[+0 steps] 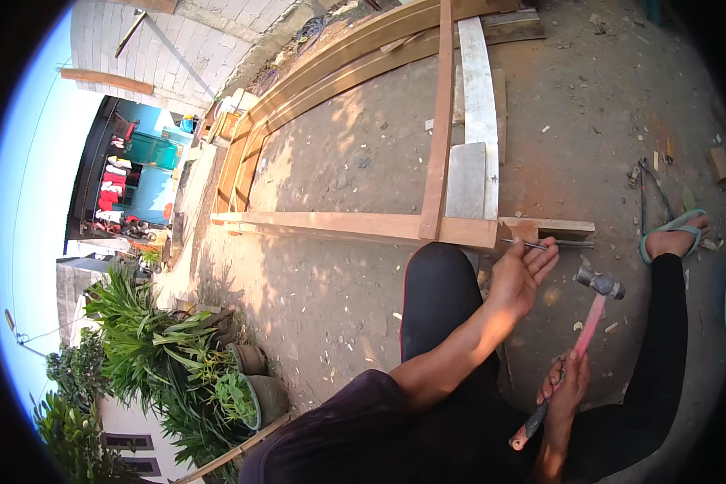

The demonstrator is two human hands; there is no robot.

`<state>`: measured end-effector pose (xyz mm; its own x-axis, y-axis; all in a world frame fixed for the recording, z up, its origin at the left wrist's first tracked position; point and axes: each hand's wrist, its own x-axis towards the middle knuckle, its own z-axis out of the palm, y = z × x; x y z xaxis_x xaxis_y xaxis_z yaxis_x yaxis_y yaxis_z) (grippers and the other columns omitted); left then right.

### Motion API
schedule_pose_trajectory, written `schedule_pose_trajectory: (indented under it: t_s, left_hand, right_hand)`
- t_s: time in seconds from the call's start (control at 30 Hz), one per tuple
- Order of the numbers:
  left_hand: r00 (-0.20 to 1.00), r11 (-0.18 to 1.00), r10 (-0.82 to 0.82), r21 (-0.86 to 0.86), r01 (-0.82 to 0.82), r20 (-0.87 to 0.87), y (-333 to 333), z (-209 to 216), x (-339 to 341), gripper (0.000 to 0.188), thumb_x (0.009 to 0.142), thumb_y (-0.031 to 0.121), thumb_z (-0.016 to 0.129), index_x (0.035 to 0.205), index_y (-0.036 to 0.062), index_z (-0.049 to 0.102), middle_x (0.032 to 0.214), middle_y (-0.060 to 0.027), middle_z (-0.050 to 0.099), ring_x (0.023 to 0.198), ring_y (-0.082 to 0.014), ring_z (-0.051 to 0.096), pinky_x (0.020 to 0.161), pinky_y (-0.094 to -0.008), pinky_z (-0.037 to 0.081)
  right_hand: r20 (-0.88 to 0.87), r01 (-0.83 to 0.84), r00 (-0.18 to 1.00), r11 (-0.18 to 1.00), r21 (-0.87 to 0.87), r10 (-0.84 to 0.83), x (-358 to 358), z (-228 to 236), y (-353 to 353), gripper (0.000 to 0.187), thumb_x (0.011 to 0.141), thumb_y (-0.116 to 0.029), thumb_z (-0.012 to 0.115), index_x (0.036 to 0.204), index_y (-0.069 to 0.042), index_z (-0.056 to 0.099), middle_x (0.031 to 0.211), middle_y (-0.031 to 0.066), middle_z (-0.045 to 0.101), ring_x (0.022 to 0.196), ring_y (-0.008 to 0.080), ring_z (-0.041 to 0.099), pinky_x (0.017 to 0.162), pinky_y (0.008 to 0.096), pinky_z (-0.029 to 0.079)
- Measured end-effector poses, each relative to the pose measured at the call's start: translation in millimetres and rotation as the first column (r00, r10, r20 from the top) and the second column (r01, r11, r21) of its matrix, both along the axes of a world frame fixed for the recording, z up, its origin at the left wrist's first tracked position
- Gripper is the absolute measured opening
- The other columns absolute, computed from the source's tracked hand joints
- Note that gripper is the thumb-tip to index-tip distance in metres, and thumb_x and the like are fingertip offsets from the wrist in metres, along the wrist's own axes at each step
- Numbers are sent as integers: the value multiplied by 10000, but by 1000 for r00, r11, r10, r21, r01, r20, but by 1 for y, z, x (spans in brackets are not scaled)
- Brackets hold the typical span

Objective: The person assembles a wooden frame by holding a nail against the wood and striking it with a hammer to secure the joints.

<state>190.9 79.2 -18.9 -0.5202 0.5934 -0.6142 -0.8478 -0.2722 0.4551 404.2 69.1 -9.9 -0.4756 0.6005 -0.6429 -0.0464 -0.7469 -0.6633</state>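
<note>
My left hand (518,278) pinches a thin metal rod (569,244) near the end of a wooden beam (355,224), its fingers bent round it. The rod lies roughly level, and its left tip is close to the beam end; whether it touches I cannot tell. A notched wood piece (569,225) extends just past that end. My right hand (565,387) is wrapped round the handle of a hammer (589,327), with the steel head raised below and right of the rod. My knee is under the beam, beside the joint with a crosspiece (439,121).
Long timbers (339,60) of the frame stretch to the far left. A pale board (480,105) and a grey panel (466,177) lie beside the crosspiece. Pliers-like tools (652,189) rest near my sandalled foot (676,234). Potted plants (258,395) stand at lower left.
</note>
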Motion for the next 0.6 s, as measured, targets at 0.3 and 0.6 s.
schedule_pose_trajectory:
  t_s: [0.3,0.6]
  left_hand:
    - [857,832,-485,-394,391,-172,-38,20,-9,391,1052,387,461,980,35,615,1064,-155,702,1016,-300,676,864,-412,557]
    - [-288,646,-763,-703,-298,-579,23,15,-56,390,940,373,629,772,25,678,753,-208,674,719,-384,671,650,-487,510]
  right_hand:
    - [130,-114,985,994,-2,113,15,-29,-19,236,1053,-320,436,987,-93,428,606,5,379,360,90,368,293,258,344]
    - [113,-105,990,982,156,88,15,-42,-5,223,1055,-311,435,992,-98,427,606,-3,376,369,75,375,293,256,354]
